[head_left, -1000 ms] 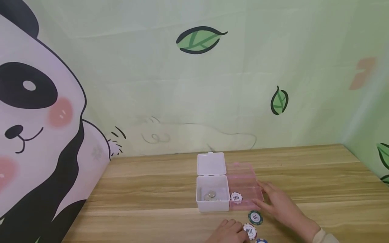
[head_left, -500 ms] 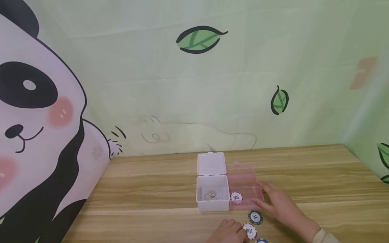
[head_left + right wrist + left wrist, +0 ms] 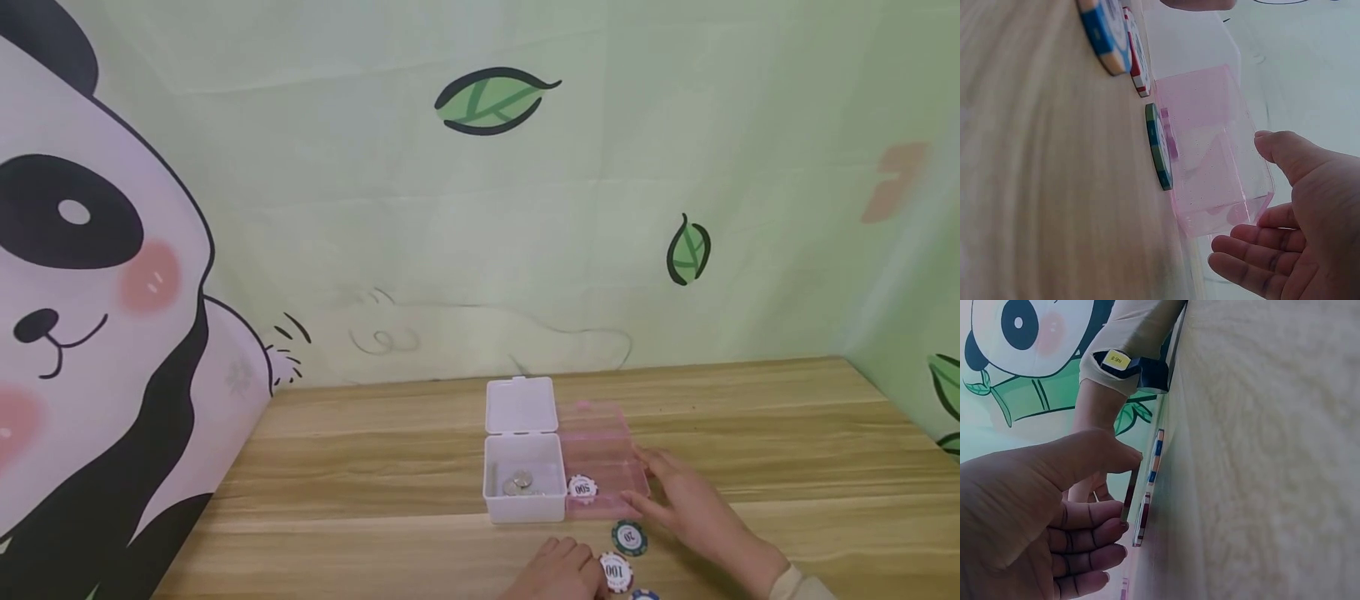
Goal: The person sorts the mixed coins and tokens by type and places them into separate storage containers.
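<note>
My left hand [image 3: 561,570] is low in the head view, beside a white chip marked 100 [image 3: 616,572]. In the left wrist view, its thumb and fingers pinch a thin disc [image 3: 1129,490] seen edge-on, so its kind is unclear. A clear pink plastic box [image 3: 1204,147], lid raised, stands right of a white box [image 3: 526,508]. My right hand [image 3: 693,508] grips the pink box's right side, thumb at the front and fingers behind. One chip marked 500 [image 3: 582,488] shows in the pink box. Several silver coins [image 3: 522,479] lie in the white box, its lid raised too.
In front of the pink box lies a green chip marked 20 [image 3: 629,537]. A blue-edged chip [image 3: 644,595] is cut off by the head view's lower edge. Behind the wooden table [image 3: 360,475] hangs a pale green cloth [image 3: 337,208] with printed leaves and a panda.
</note>
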Tool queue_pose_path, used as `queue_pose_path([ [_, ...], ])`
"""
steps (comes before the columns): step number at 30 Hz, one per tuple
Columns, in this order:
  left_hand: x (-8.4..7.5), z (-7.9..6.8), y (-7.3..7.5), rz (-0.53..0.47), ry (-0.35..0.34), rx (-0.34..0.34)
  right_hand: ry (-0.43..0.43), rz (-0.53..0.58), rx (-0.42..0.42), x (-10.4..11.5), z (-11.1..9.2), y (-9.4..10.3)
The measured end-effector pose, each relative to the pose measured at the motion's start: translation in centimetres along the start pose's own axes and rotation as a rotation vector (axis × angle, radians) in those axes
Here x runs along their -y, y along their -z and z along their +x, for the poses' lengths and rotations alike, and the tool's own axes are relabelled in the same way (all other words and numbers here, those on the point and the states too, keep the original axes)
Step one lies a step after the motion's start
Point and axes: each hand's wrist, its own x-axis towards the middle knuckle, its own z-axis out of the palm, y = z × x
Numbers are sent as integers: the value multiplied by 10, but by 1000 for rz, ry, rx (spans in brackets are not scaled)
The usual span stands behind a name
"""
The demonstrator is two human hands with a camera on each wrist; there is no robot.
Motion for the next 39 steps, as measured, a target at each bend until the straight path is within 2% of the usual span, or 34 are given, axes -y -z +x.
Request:
queue_pose_path([
  [4, 1, 0, 2, -21, -3, 13, -1, 2, 3, 0, 0, 0],
  [14, 3, -1, 7, 31, -10, -56, 3, 11, -6, 0, 0, 0],
  [20, 3, 2, 10, 32, 20, -44, 3, 7, -4, -1, -2, -1],
  [27, 6, 5, 19, 109, 56, -51, 4, 6, -6, -2, -1, -2],
  [32, 8, 6, 27, 79, 84, -26, 21, 6, -22, 0, -1, -1],
  [35, 11, 7, 33, 84, 72, -60, 25, 7, -23, 0, -1, -1],
  [39, 16, 10, 38, 110, 42, -156, 28, 10, -22, -1, -1, -1],
])
